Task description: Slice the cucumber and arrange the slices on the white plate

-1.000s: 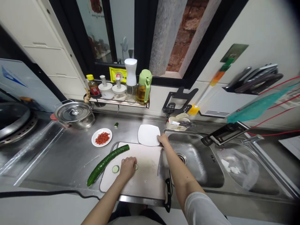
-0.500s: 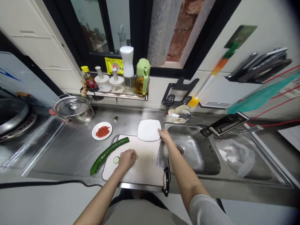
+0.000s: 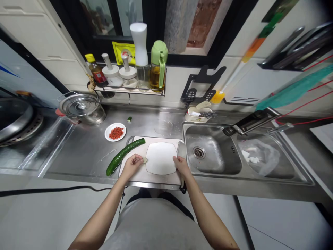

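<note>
My right hand (image 3: 181,164) grips the right edge of a white squarish plate (image 3: 161,158) over the cutting board (image 3: 153,178). At the plate's left edge, my left hand (image 3: 133,164) pinches a thin cucumber slice (image 3: 144,160). A long green cucumber (image 3: 125,156) lies across the board's left side, its lower end on the steel counter. The knife (image 3: 182,150) rests along the board's right edge, partly hidden by my right hand. Red pieces fill the middle of a small round white plate (image 3: 115,132) to the left. A cucumber end (image 3: 129,119) sits on the counter behind.
To the right is a double sink (image 3: 213,149) with a black faucet (image 3: 238,125) and a plastic bag (image 3: 264,158). A lidded steel pot (image 3: 85,109) stands at the back left. Bottles and jars line a wall shelf (image 3: 130,90); a sponge holder (image 3: 197,116) is behind the sink.
The white plate has come from the back counter onto the board area, held by my right hand. My left hand has risen from the board with a cucumber slice. The view has shifted.
</note>
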A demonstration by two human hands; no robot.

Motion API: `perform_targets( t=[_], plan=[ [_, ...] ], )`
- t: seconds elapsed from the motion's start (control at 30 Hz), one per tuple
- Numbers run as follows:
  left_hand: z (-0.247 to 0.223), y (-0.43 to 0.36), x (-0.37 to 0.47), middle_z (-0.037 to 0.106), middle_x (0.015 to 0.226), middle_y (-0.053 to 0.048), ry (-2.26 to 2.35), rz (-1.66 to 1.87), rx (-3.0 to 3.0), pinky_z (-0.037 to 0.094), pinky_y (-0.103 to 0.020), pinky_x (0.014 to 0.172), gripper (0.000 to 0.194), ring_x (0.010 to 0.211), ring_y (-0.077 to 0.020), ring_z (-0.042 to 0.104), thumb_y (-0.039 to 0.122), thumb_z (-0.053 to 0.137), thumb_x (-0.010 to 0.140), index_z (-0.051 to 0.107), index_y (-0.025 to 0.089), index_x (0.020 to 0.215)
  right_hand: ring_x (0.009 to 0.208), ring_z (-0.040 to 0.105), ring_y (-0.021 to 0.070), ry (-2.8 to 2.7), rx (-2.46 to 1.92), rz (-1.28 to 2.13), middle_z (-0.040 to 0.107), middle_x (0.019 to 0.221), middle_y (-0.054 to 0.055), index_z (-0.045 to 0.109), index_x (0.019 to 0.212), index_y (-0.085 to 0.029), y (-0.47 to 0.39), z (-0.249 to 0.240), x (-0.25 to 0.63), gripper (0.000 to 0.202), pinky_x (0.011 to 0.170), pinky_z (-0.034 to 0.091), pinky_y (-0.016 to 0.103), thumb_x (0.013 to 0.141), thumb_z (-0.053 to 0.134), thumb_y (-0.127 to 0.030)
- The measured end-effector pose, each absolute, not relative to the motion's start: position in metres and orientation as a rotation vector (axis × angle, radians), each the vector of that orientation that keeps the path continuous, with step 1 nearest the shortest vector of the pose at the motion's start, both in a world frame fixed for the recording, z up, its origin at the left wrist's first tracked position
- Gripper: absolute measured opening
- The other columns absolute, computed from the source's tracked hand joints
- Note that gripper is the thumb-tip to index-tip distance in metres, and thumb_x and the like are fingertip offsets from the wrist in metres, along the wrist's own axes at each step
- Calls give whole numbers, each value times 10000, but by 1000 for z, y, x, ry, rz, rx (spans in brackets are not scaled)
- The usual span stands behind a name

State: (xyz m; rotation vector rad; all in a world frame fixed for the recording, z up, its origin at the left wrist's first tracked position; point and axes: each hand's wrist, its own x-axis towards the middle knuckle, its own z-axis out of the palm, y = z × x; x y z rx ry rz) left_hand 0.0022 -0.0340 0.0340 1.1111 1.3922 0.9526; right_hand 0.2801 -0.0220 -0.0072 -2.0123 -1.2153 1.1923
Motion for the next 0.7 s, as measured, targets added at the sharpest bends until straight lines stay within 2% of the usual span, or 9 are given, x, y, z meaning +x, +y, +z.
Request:
perform_targets(
  t=[0.27,0.43,0.57,0.7],
  plan=[
    [31,-44,-5,619,701,0,1371,989,1066,423,-220,650,320,667,-113,556,439,723,696,602,158,787,520,420,114,-1334,-2115,1149,435,515,-56,501,647,-207,-36,-5,266,361,490,314,204,845,428,-500],
    [32,-45,-5,623,700,-2,1380,990,1061,427,-224,652,345,660,-115,557,464,730,679,605,159,781,577,500,133,-1492,-2258,1080,532,562,-22,566,690,-194,-35,2,264,327,535,330,211,883,436,-425],
    [33,-45,-4,620,699,-4,1377,975,1080,421,-224,646,352,656,-117,551,473,725,680,603,161,788,747,605,171,-1662,-2376,1033,661,752,62,621,792,-169,-31,12,260,272,627,369,229,900,476,-373],
    [35,-43,-1,610,683,2,1372,972,1091,414,-223,634,353,643,-116,540,481,719,678,597,167,781,946,629,217,-1798,-2472,928,683,1014,134,599,1066,-135,-27,22,254,278,730,394,256,917,487,-341]
  ],
)
